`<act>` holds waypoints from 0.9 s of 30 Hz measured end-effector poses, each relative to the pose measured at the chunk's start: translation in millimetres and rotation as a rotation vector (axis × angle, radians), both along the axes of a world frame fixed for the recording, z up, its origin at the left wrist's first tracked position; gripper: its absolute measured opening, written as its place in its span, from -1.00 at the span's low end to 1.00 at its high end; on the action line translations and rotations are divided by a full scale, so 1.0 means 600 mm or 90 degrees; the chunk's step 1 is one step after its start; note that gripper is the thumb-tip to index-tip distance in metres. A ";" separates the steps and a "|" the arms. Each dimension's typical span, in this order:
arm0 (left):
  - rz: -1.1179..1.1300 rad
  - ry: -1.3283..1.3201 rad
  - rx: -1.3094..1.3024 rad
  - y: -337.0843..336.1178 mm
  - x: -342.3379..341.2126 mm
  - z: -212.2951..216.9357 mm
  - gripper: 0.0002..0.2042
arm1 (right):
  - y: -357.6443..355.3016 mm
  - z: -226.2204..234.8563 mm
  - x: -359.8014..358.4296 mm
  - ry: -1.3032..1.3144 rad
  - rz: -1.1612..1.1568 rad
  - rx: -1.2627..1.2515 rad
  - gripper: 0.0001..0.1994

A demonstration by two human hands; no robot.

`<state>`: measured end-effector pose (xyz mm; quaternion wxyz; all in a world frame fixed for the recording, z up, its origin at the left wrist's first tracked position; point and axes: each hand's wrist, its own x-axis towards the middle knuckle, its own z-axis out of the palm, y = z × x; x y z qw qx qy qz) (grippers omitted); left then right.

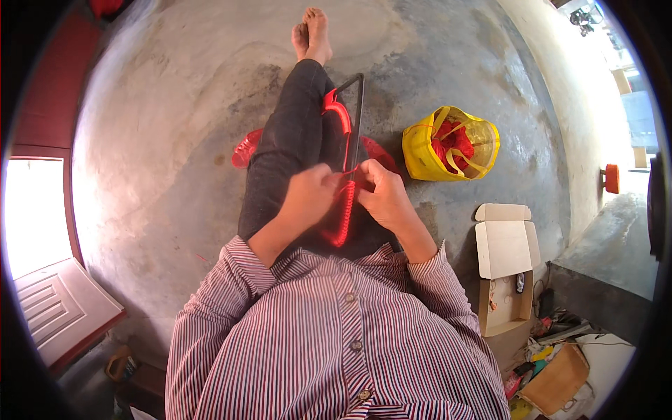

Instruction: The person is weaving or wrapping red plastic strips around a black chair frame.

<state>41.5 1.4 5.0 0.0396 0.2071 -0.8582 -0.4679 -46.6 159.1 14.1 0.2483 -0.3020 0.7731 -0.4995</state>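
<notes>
Between my hands, over my lap, is a slim black frame [360, 105] with a squared far end. Tight red cord [346, 217] is wound in coils along its near part. At its far left side sits a curved red piece [339, 110], with a strand running back toward my hands. My left hand [308, 196], slightly blurred, is closed with its fingertips on the red cord left of the frame. My right hand [385, 194] pinches the cord at the frame's right side, just beyond the coils. The fingertips partly hide the strand.
A yellow bag [418, 150] holding red material stands on the floor at the right. Nearer lies an open cardboard box [505, 255] with small items. Clutter [553, 371] fills the lower right, beside a grey ledge [595, 280]. Red plastic [245, 148] shows beside my leg.
</notes>
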 end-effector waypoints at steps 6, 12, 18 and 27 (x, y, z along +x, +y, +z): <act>0.045 0.003 0.480 -0.011 -0.042 0.106 -0.76 | 0.010 0.068 -0.014 0.103 -0.045 -0.102 -0.68; 0.038 -0.013 0.571 0.001 -0.062 0.086 -0.82 | 0.048 0.139 -0.064 -0.335 -0.288 -0.562 -0.81; 0.180 -0.038 0.629 0.029 -0.070 0.001 -0.75 | 0.217 0.194 -0.101 -0.401 -0.072 -0.754 -0.78; 0.139 -0.060 0.748 0.035 -0.055 -0.008 -0.67 | 0.318 0.122 -0.052 -0.237 -0.569 -0.508 -0.83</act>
